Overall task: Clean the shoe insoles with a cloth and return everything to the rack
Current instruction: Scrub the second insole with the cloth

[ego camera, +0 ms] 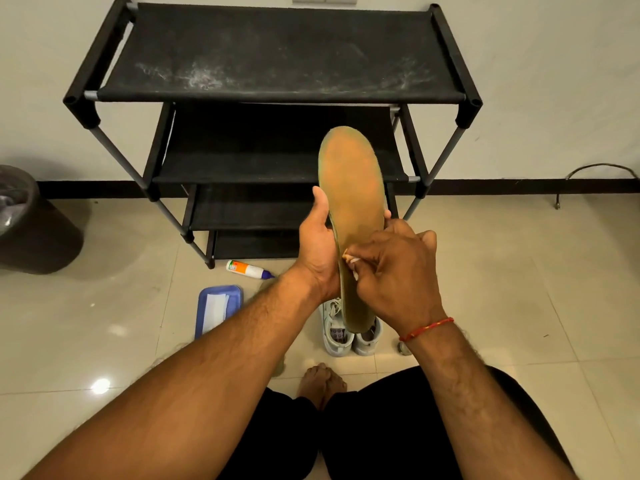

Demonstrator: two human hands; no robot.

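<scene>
Here, left hand [317,251] grips yellowed, grimy insole [351,202]; right hand [394,271] pinches cloth [351,263].

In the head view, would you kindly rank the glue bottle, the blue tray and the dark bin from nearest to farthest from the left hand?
Measured from the left hand, which grips the insole:
1. Glue bottle: lying on the floor just left of the hand, by the rack's foot.
2. Blue tray: on the floor, lower left, a little farther out.
3. Dark bin: at the far left edge, by the wall.
</scene>
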